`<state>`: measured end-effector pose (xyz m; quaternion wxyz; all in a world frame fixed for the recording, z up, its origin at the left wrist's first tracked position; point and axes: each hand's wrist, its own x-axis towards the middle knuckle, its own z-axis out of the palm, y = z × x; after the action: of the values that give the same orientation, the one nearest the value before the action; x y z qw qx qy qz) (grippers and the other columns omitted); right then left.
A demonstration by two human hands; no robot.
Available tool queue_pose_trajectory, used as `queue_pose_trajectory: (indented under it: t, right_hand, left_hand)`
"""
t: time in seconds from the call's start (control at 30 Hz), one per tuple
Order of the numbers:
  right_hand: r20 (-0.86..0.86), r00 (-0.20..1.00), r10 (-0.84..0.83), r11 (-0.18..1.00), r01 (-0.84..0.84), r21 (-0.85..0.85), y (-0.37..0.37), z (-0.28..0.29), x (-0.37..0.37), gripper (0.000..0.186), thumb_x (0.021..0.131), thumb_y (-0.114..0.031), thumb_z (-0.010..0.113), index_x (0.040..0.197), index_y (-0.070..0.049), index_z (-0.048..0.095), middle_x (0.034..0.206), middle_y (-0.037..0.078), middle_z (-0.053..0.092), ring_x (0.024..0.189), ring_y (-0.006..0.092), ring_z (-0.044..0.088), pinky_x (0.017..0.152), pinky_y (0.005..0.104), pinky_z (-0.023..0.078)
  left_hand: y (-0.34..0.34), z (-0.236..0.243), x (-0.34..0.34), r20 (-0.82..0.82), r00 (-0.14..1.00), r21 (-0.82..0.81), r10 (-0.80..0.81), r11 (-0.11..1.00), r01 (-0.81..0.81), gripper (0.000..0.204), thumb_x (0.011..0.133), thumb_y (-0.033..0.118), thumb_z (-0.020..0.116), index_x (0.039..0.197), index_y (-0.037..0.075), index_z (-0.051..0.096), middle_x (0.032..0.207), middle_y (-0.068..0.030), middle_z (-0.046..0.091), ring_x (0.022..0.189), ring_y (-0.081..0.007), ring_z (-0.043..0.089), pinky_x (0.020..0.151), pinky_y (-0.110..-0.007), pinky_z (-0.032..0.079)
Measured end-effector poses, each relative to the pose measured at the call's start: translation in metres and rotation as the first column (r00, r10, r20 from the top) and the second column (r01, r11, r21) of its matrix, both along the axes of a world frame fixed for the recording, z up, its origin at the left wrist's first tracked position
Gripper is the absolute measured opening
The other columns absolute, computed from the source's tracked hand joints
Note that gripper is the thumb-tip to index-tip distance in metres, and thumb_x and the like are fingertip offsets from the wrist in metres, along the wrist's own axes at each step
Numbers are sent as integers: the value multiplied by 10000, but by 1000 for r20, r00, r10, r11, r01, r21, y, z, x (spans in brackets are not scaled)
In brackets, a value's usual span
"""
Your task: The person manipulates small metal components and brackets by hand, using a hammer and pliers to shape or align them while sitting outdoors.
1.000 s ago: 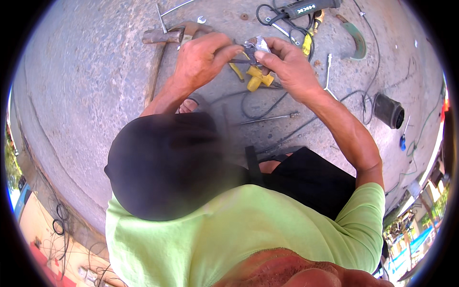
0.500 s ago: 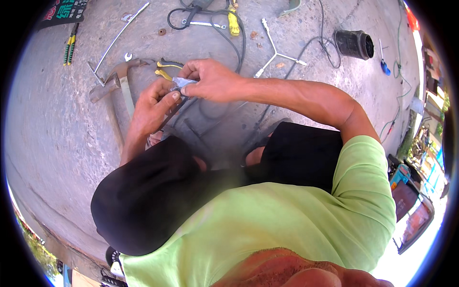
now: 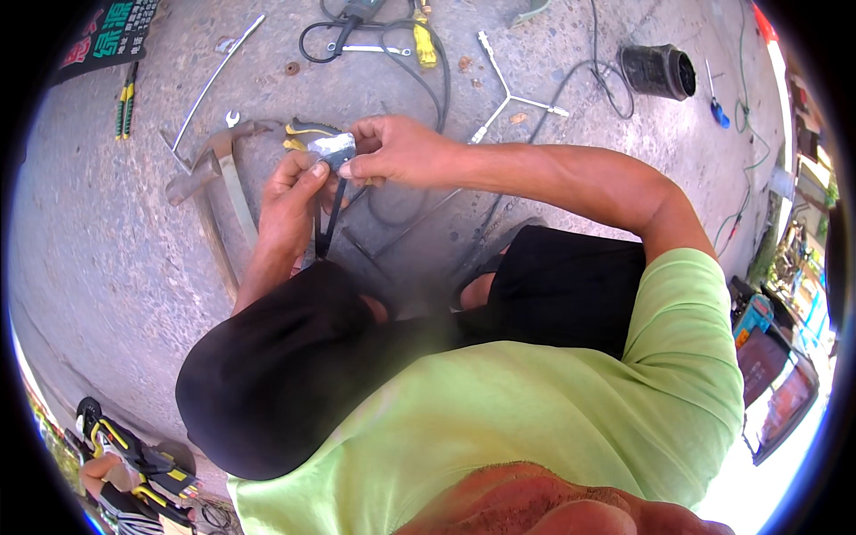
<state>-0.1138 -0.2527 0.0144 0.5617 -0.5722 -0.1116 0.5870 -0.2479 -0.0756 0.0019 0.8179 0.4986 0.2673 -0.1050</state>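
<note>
Rough grey concrete ground point(image 3: 107, 241) fills most of the view, its edges bent and lost in a black rim. My lime-green shirt point(image 3: 499, 428) covers the lower middle; my black trousers point(image 3: 571, 285) spread above it, with a hazy blur between the knees. Left of my hands lies a rusty-headed hammer with a wooden handle point(image 3: 214, 236), its lower end hidden behind my left forearm. Beyond my right forearm is a silver three-armed wrench point(image 3: 506, 96).

My right hand point(image 3: 389, 154) is closed in a pinch, thumb nearest, on the right side of a small flat piece. My left hand point(image 3: 290, 189) pinches its lower left corner, the other fingers curled out of sight. A dark, open-ended cylinder point(image 3: 655, 71) lies far right, its inside too dark to read. Below my hands hangs a narrow black strip point(image 3: 329, 227); I cannot tell whether it joins the piece. Yellow-and-black pliers point(image 3: 312, 127) are partly covered just beyond. Smallest is the shiny silver piece point(image 3: 333, 148), darker along its lower part, between my fingertips.
</note>
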Motion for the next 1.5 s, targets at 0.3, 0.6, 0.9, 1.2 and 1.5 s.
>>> queue_pose_trajectory:
  t: [0.3,0.6,0.9,1.2,1.5]
  right_hand:
    - [-2,981,-196,976,195,98,4,0,-17,281,938,-191,707,1131,-2,629,921,32,686,779,90,627,661,250,483]
    - [2,993,-120,988,119,97,3,-1,-9,280,928,-206,725,1106,-3,649,901,29,684,758,89,621,655,246,478]
    - [594,757,272,946,-99,-308,-50,-39,61,341,907,-294,693,1092,-8,703,958,106,732,833,166,683,768,311,548]
    - [640,434,633,650,150,-745,-126,-103,142,367,839,-276,652,1169,-125,706,1093,156,726,1024,361,686,899,438,538]
    - [713,392,582,738,113,-665,-138,-121,148,322,848,-258,668,1135,-122,719,1047,156,734,995,364,691,898,438,537]
  left_hand:
    - [-8,-10,3,36,993,-135,116,985,-110,81,1012,177,581,996,97,583,911,-84,690,774,-205,668,669,-320,492]
    - [-7,1,4,48,992,-136,114,985,-107,99,1000,191,598,1019,99,570,935,-90,678,793,-222,659,679,-325,457]
    - [9,-6,3,-14,983,-67,183,981,-184,67,1002,155,612,1033,100,589,913,-61,677,762,-192,677,713,-328,556]
    - [18,-10,2,-3,982,-49,187,981,-187,82,1009,209,608,995,130,593,877,-34,673,734,-199,690,626,-291,444]
    - [21,-4,3,11,972,-20,235,972,-235,109,977,188,652,953,96,598,857,-54,670,727,-204,663,617,-304,455]
